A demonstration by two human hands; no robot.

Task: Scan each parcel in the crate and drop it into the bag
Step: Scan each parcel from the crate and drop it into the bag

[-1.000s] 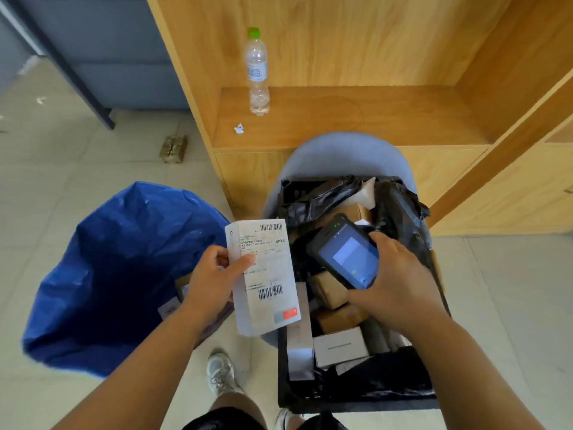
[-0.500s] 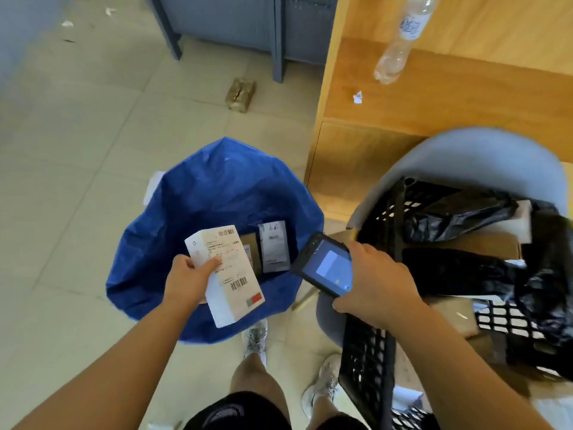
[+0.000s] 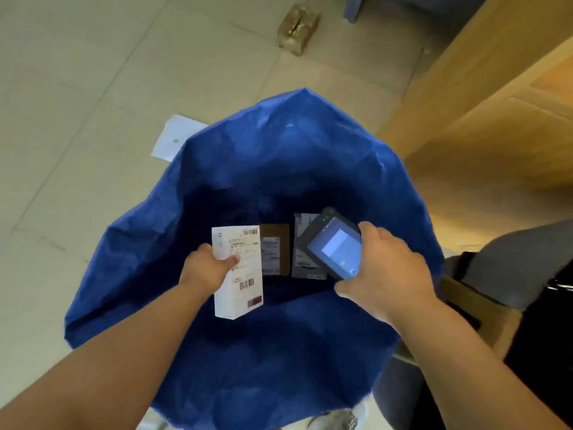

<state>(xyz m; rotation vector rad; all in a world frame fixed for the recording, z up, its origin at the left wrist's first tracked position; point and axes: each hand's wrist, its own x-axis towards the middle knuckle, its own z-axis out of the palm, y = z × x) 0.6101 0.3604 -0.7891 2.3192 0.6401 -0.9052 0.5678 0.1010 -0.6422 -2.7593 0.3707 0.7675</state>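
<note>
My left hand (image 3: pixel 206 270) grips a white box parcel (image 3: pixel 240 280) with a barcode label, holding it over the mouth of the open blue bag (image 3: pixel 279 156). My right hand (image 3: pixel 387 274) holds a dark handheld scanner (image 3: pixel 333 245), its lit screen facing up, also above the bag. Deep in the bag lie a brown parcel (image 3: pixel 274 251) and a grey parcel (image 3: pixel 302 237), the grey one partly hidden by the scanner. Only a black edge of the crate (image 3: pixel 555 290) shows at the far right.
A grey chair (image 3: pixel 521 259) carries the crate at the right. A wooden cabinet (image 3: pixel 483 125) stands at the upper right. On the tiled floor lie a sheet of white paper (image 3: pixel 175 139) behind the bag and a small brown packet (image 3: pixel 297 27) further off.
My view and both hands have swung left from the crate to the bag. The white box and the scanner now hang over the bag's opening.
</note>
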